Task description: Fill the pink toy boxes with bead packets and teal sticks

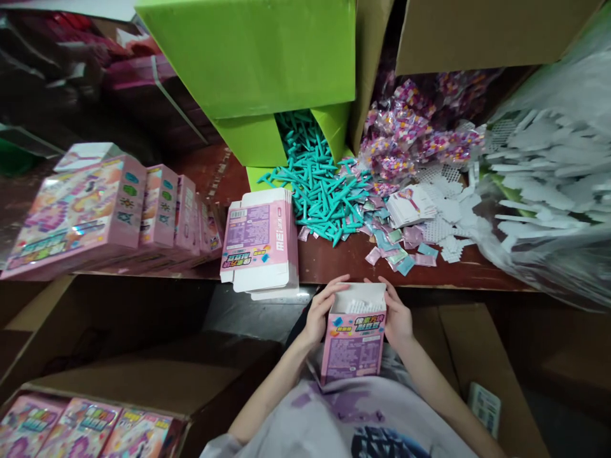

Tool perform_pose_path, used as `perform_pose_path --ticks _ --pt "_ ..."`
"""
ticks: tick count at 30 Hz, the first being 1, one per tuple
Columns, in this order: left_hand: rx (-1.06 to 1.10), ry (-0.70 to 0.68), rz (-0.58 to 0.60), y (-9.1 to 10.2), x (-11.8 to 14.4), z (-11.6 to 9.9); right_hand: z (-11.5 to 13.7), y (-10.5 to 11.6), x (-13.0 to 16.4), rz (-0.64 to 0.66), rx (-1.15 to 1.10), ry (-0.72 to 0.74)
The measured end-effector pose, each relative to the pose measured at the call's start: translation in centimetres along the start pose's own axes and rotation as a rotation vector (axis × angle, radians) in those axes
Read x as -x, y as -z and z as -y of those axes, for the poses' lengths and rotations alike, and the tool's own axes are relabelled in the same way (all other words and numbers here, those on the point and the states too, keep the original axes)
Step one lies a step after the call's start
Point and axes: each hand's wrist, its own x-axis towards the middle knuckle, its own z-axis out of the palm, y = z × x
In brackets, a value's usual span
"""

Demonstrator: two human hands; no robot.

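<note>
Packing workshop: cartons (477,32), flat toy boxes (260,245)

A pink printed cardboard box (354,346) with a slight sheen. Flat folded cartons (260,245) of the same glossy card lie on a dark reddish, worn wooden surface (334,261). Teal plastic sticks (319,181) look smooth and matt. Crinkled clear plastic bags (548,172) hold white perforated plastic pieces. Brown corrugated cardboard (477,32) looks dull.

pink printed box (354,346), teal sticks (321,184), green carton (252,57)
</note>
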Motion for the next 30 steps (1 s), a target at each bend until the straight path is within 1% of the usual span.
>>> perform_pose_path --ticks 1,2,5,7,9,11,13,15,17,19,21,23,25,27,30 --pt "0.016 0.023 0.035 0.0 0.0 -0.5 0.1 -0.1 0.1 0.027 0.004 0.012" --pt "0.039 0.051 0.031 -0.1 -0.1 -0.7 0.3 -0.3 0.3 0.044 0.008 0.017" --pt "0.103 0.13 -0.069 -0.2 -0.5 -0.4 0.7 -0.8 0.6 0.055 0.027 -0.034" --pt "0.122 0.128 -0.123 -0.1 -0.6 0.6 0.7 -1.0 0.6 0.088 0.029 -0.079" --pt "0.13 0.101 -0.141 0.1 -0.5 1.4 0.6 -0.9 0.5 0.116 0.036 -0.083" --pt "0.08 0.046 -0.116 0.3 -0.3 1.9 0.4 -0.6 0.4 0.115 0.067 -0.035" --pt "-0.022 -0.026 -0.07 0.5 -0.1 2.0 0.1 -0.2 0.5 0.151 0.114 0.061" --pt "-0.149 -0.104 -0.061 0.6 -0.1 2.0 -0.4 0.1 0.6 0.183 0.186 0.164" --pt "-0.218 -0.13 -0.109 0.4 -0.1 2.0 -0.9 0.3 0.7 0.134 0.27 0.209" --pt "-0.202 -0.106 -0.169 0.1 -0.1 2.1 -1.3 0.4 0.8 0.045 0.316 0.206" --pt "-0.17 -0.075 -0.198 0.0 0.0 2.1 -1.5 0.7 0.6 0.019 0.34 0.197" --pt "-0.186 -0.081 -0.163 0.0 0.2 1.9 -1.1 1.3 0.4 0.067 0.385 0.203" --pt "-0.223 -0.101 -0.078 0.4 0.4 1.5 -0.1 2.1 0.0 0.176 0.467 0.219" --pt "-0.264 -0.123 0.003 1.0 0.6 0.8 1.2 2.9 -0.4 0.292 0.605 0.251" --pt "-0.356 -0.18 0.106 1.9 1.0 -0.2 2.5 3.4 -0.5 0.41 0.817 0.306"
